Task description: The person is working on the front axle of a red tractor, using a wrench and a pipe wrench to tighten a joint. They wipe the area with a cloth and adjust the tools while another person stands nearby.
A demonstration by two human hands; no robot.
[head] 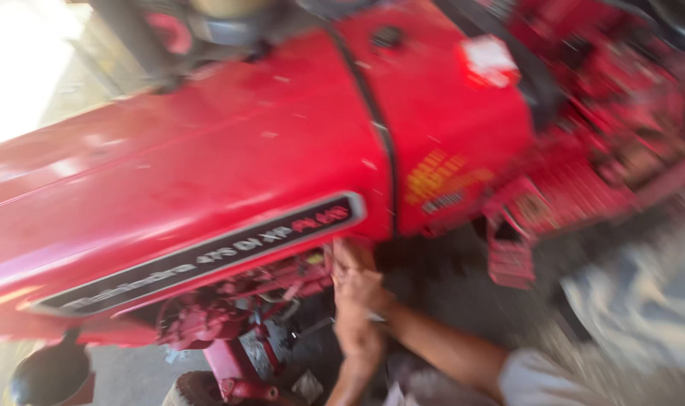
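Low in the middle of the frame, both hands are pressed close together under the lower edge of the red tractor hood (207,173). The right hand (359,282) lies on top, fingers curled up toward the hood's rim; the left hand (357,334) sits just below it. Blur hides whether either pinches anything. To their left, the red engine parts (237,316) show beneath the hood. A black trim strip (207,256) runs along the hood's side above.
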